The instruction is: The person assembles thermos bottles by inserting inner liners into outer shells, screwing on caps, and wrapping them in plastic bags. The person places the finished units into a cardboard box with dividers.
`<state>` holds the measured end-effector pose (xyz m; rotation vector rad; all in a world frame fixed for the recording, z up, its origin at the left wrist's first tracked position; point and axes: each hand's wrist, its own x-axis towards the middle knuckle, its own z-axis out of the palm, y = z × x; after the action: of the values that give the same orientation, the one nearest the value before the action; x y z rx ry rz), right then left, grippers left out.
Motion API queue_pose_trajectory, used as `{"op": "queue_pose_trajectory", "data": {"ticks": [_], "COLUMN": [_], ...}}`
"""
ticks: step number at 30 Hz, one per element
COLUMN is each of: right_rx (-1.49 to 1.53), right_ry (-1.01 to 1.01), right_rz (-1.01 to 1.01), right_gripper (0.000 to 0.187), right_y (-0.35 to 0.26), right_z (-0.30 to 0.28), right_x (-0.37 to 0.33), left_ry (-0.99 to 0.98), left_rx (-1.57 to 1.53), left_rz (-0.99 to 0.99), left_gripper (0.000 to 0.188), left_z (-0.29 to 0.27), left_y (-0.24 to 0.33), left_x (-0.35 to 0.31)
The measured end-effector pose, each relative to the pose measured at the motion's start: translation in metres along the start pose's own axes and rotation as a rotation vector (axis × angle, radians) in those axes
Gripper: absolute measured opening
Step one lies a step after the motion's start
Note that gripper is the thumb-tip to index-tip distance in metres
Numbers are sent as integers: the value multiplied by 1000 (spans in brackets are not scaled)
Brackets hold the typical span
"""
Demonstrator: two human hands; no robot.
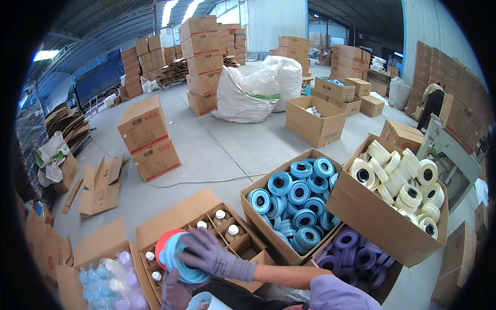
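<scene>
Both my hands wear grey-purple gloves. My left hand (174, 290) grips the lower edge of a light-blue round plastic piece (169, 252), thumb along its side. Across that piece's face lies my right hand (214, 254), its fingers spread and slightly blurred. A red round piece (164, 238) shows just behind the blue one; whether they are joined I cannot tell. Both are above a divided cardboard box (178, 213), in which several bottles with white caps (233, 230) stand in cells. Another pale-blue round thing (209, 300) is at the lower edge, close to my body.
Right of the divided box stand cartons of blue ring-shaped pieces (298, 192), cream ones (411, 194) and purple ones (356, 258). At left, a box holds plastic-wrapped blue, white and lilac items (111, 281). Beyond are stacked cartons (147, 137), white sacks (245, 95) and a bent-over person (431, 103).
</scene>
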<state>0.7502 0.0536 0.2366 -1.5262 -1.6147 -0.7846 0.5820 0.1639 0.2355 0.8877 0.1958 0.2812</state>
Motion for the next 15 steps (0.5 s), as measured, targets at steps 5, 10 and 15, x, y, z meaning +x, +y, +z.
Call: {"op": "queue_pose_trajectory", "data": {"ticks": [5,10,15], "right_rx": [617,1889,1466], "right_ry": [-320,-692,-1116], "right_rz": [224,982,1336], "right_gripper": [53,50,69], "right_y": [-22,-42,-36], "right_z": [24,76,41], "right_x": [11,-11,-4], "left_ry": [185,165,195], "left_rx": [310,1538,1148], "left_rz": [325,1015,550], "left_gripper": [68,78,71], "left_z": [-10,-18,-49], "left_y": [1,24,22], "left_x": [-35,-50,-82]}}
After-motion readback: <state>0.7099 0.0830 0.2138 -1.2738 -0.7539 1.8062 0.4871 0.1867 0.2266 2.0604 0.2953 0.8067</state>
